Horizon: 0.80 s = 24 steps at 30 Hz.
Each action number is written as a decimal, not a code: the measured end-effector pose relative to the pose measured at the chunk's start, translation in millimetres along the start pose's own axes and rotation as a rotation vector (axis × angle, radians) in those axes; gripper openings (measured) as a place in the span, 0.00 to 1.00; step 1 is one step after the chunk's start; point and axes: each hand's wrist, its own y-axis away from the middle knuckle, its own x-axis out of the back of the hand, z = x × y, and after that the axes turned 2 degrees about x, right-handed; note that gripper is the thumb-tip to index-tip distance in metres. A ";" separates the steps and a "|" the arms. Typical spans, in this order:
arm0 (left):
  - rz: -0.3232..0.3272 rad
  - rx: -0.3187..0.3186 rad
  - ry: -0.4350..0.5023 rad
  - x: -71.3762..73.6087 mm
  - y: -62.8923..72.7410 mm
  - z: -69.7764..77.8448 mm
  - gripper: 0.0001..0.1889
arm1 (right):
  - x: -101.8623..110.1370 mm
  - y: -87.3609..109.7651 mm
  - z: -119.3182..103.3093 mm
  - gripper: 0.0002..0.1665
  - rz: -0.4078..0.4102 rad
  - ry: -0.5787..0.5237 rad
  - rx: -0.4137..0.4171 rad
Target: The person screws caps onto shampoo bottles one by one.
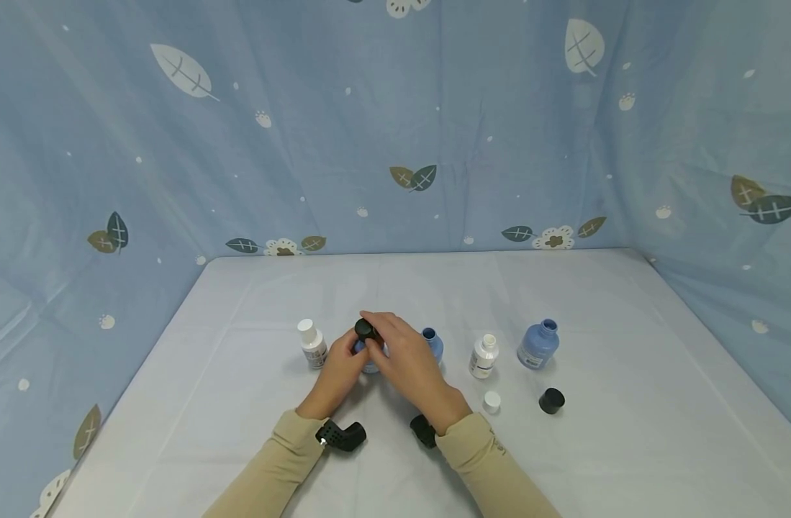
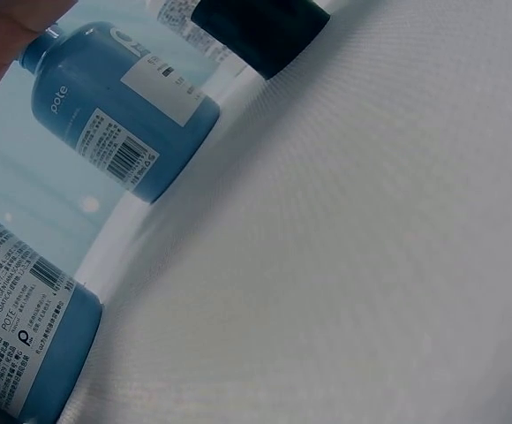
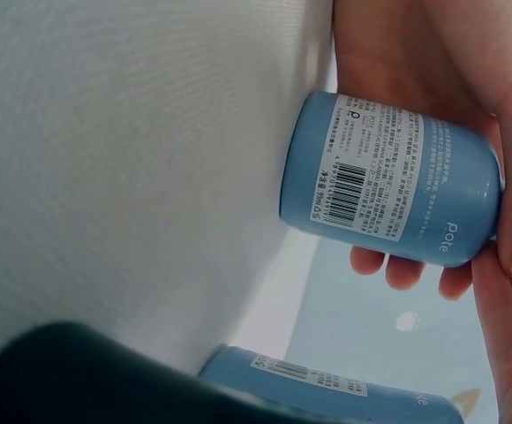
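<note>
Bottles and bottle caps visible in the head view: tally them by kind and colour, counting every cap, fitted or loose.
Blue labelled bottles: 3
White labelled bottles: 2
Black bottle caps: 2
White bottle caps: 2
Total: 9

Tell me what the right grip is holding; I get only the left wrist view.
Observer: The head view shows the right grip pinching a short black cylindrical plastic-looking cap at the top of a rounded, glossy blue bottle.
Operator: Report anything small and white lying loose.
Observer: A small round white plastic-looking cap lies nearer the person than a small white cylindrical labelled bottle.
Operator: Name what stands farthest left.
Observer: Another small white cylindrical bottle, with its own white cap on.
</note>
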 end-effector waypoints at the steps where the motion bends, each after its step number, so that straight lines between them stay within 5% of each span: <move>1: -0.003 0.009 0.004 0.3 0.2 1.1 0.12 | -0.1 -0.1 0.0 0.25 0.004 -0.007 0.002; 14: -0.023 0.029 0.015 1.9 8.8 33.9 0.14 | 0.3 -0.6 -1.6 0.23 0.011 -0.007 0.001; 17: -0.025 0.031 0.031 1.8 8.1 32.7 0.13 | 0.3 0.0 -1.4 0.23 0.005 0.006 0.004; 24: -0.006 -0.013 0.020 0.2 0.5 3.0 0.12 | 0.7 0.5 -1.2 0.26 -0.005 0.009 0.003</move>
